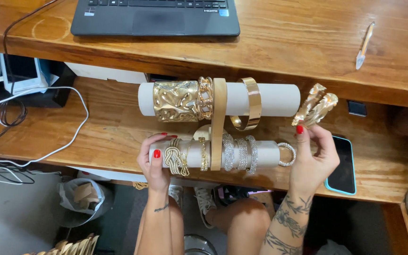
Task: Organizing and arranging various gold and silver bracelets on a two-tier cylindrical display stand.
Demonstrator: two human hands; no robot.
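The two-tier bracelet stand [218,123] stood on the lower wooden shelf [109,127], its two pale rolls joined by one upright. The left hand [154,158] gripped the lower roll's left end, beside one knotted gold bracelet [174,158]. The right hand [315,156] pinched one leaf-shaped gold cuff [315,105] just off the upper roll's right end. Three gold bangles sat on the upper roll. One phone [343,165] lay nearby; one laptop [156,16] and one pen [364,45] rested above.

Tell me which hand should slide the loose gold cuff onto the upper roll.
Right hand: it already holds the gold cuff beside the upper roll's free end. The left hand is steadying the lower roll.
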